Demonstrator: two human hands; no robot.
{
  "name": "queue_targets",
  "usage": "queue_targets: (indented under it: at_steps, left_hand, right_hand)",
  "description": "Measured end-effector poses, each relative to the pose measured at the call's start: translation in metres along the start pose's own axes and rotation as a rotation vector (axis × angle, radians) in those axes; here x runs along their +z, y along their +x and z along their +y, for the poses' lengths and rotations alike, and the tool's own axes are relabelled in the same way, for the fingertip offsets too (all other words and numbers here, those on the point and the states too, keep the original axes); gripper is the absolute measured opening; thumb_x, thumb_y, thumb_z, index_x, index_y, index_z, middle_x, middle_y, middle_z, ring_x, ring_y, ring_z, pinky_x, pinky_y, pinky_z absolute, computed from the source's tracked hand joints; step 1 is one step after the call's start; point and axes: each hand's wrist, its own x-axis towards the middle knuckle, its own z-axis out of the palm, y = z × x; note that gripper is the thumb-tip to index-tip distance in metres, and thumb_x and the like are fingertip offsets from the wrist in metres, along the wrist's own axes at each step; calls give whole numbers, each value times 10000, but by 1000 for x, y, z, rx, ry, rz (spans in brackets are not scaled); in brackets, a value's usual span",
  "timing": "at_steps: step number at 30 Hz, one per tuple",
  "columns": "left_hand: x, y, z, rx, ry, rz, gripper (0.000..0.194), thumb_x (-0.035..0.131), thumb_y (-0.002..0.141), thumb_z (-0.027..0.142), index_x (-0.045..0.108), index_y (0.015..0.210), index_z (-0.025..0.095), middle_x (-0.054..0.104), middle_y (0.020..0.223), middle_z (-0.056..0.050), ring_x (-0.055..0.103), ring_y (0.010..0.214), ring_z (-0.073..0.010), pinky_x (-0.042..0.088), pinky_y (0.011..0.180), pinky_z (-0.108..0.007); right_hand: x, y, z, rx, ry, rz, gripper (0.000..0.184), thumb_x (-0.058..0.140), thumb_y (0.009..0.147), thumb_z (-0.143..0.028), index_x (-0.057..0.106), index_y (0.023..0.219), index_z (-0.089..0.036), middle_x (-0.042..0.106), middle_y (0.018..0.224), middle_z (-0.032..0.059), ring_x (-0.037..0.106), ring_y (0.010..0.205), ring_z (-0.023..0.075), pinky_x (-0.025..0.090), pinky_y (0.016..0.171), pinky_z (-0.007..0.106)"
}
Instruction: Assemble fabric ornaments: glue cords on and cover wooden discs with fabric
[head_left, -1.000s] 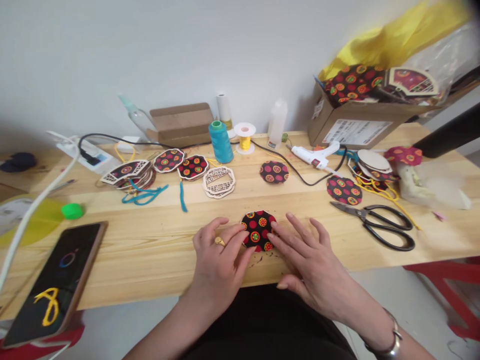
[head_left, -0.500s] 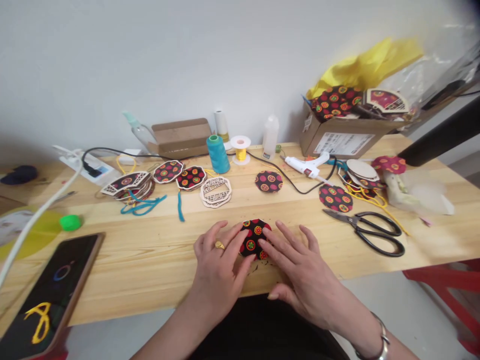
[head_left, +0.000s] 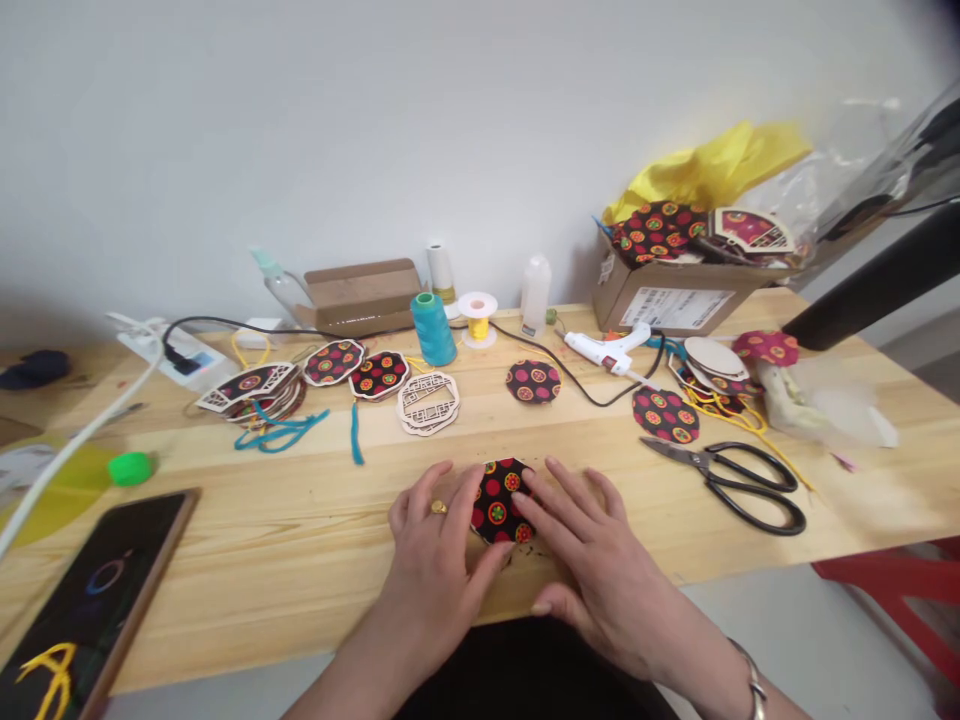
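Observation:
Flat on the wooden table lies a black, flower-patterned fabric piece, between my two hands. My left hand, with a gold ring, touches its left edge with thumb and forefinger, fingers stretched out. Fingertips of my right hand rest on its right side, the fingers spread and the thumb apart. Small dark scraps lie below the piece. Beyond my hands are a cut-out wooden frame and a round patterned fabric piece. Large black-handled scissors lie to the right.
A white glue gun trails a black cord across the back. Teal thread and a yellow spool stand behind. A full cardboard box is at back right. A phone lies left, near a green cap.
The camera view has tilted slightly, so everything sits a little lower. My left fingers have come closer together along the piece's edge; both hands stay at the fabric.

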Motion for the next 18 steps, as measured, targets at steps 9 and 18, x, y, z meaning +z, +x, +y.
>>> queue_targets:
  at_steps: [9,18]
  left_hand:
    - [-6,23,10,7,-59,-161,901,749,681,434,290,1412,176,502,1375,-149,295,1324,-378,253,1004,-535]
    - [2,27,11,14,-49,-140,801,732,733,371,326,1390,161,593,1285,-150,398,1270,-355,243,969,-503]
  right_hand:
    - [14,-7,11,217,316,369,414,397,967,-331,419,1353,-184,449,1399,134,382,1324,237,389,1073,466]
    - [14,-6,9,222,333,402,368,415,961,-315,484,1290,-166,490,1339,147,441,1257,239,425,1040,450]
